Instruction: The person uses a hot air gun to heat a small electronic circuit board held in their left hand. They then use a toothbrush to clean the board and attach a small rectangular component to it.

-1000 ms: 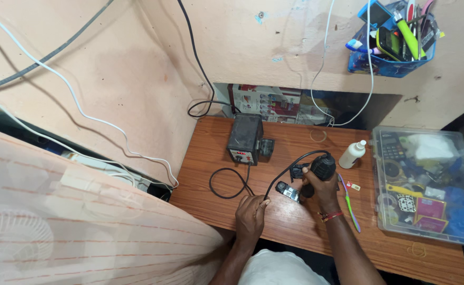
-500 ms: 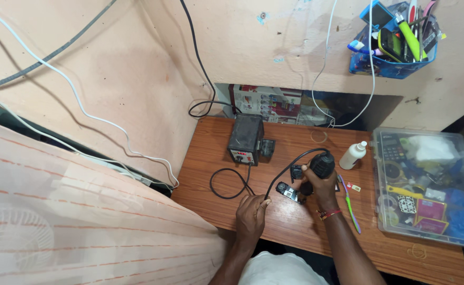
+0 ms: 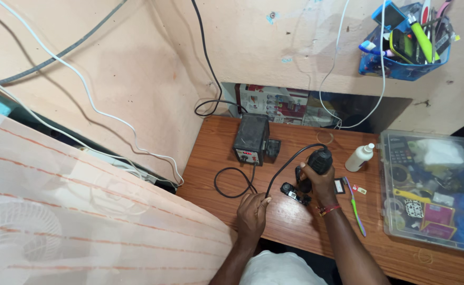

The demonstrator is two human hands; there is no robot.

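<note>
My right hand [image 3: 320,179] grips a black hot-air tool handle [image 3: 319,160], held upright over a small dark device [image 3: 295,193] lying on the wooden table [image 3: 295,232]. A black hose [image 3: 282,169] runs from the handle past my left hand [image 3: 252,212], which rests on the table near its front edge, fingers bent, touching the hose. Behind them stands a dark grey rework station box [image 3: 251,139] with a small red display.
A clear plastic organiser box [image 3: 432,190] full of small parts fills the table's right side. A white bottle [image 3: 360,157] and a green-purple toothbrush [image 3: 355,210] lie near it. A blue basket of tools [image 3: 405,45] hangs on the wall. A striped curtain [image 3: 84,211] is at left.
The view shifted slightly. My right hand with the tool handle has stayed over the small device, and my left hand remains by the hose.
</note>
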